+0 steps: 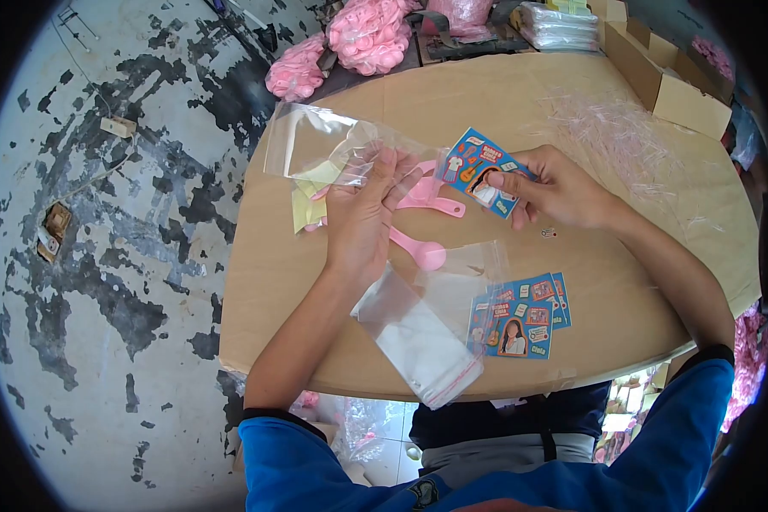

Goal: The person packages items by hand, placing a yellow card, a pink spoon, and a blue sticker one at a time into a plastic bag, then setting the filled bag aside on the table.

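Observation:
My left hand (369, 200) pinches a clear plastic bag (294, 141), which spreads out to the left of the fingers. Between the thumb and fingers of my right hand (555, 189) is a blue printed card (482, 171) with a portrait and small pictures; its left corner comes close to the bag. Below the hands lie a pink measuring spoon (427, 253) and another pink scoop-like piece (442, 203), partly behind my left hand. Pale yellow pieces (305, 209) show behind the left wrist. Nearer me are a stack of clear bags (427, 346) and several more blue cards (520, 328).
The round table is covered in brown paper (623, 264). Thin clear plastic strips (610, 136) are scattered at the right. Along the far edge are bundles of pink pieces (371, 38), stacked clear packets (559, 27) and an open cardboard box (670, 77).

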A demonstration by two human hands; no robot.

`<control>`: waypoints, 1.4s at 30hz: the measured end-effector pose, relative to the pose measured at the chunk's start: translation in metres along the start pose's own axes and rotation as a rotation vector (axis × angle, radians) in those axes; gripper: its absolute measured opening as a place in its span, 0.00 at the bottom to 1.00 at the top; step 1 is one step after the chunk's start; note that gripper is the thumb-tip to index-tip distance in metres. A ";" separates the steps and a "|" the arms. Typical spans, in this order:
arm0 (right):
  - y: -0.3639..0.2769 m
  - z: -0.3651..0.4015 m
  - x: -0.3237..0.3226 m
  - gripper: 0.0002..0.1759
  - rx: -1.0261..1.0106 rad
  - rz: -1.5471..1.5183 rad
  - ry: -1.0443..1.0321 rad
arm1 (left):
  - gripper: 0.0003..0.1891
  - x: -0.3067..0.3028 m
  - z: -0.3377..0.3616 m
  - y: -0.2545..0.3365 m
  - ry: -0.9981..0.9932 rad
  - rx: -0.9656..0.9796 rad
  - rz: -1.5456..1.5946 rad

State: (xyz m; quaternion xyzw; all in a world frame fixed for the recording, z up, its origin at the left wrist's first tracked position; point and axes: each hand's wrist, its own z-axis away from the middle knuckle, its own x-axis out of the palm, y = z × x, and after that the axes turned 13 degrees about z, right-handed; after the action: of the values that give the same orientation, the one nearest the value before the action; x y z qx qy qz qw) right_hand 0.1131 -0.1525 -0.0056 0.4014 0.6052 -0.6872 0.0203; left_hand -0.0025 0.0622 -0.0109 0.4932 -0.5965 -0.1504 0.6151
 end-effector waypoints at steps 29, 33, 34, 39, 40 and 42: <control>-0.008 0.003 0.018 0.13 -0.117 -0.091 0.047 | 0.19 0.019 0.018 -0.005 -0.199 -0.144 -0.129; -0.008 0.006 0.023 0.12 -0.134 -0.170 0.097 | 0.24 0.027 0.028 -0.012 -0.278 -0.105 -0.380; -0.010 0.007 0.026 0.12 -0.136 -0.194 0.117 | 0.24 0.028 0.030 -0.014 -0.327 -0.089 -0.356; -0.021 0.009 0.025 0.12 -0.060 -0.199 0.096 | 0.26 0.031 0.025 0.000 -0.350 -0.186 0.120; -0.018 0.008 0.023 0.12 -0.070 -0.240 0.075 | 0.26 0.029 0.023 0.003 -0.369 -0.185 0.119; -0.015 0.005 0.023 0.13 -0.094 -0.294 0.052 | 0.25 0.022 0.019 0.008 -0.408 -0.179 0.117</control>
State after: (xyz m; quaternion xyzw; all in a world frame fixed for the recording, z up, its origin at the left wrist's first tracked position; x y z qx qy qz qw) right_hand 0.0872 -0.1421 -0.0072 0.3249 0.6892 -0.6430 -0.0777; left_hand -0.0175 0.0405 0.0048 0.3608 -0.7204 -0.2634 0.5305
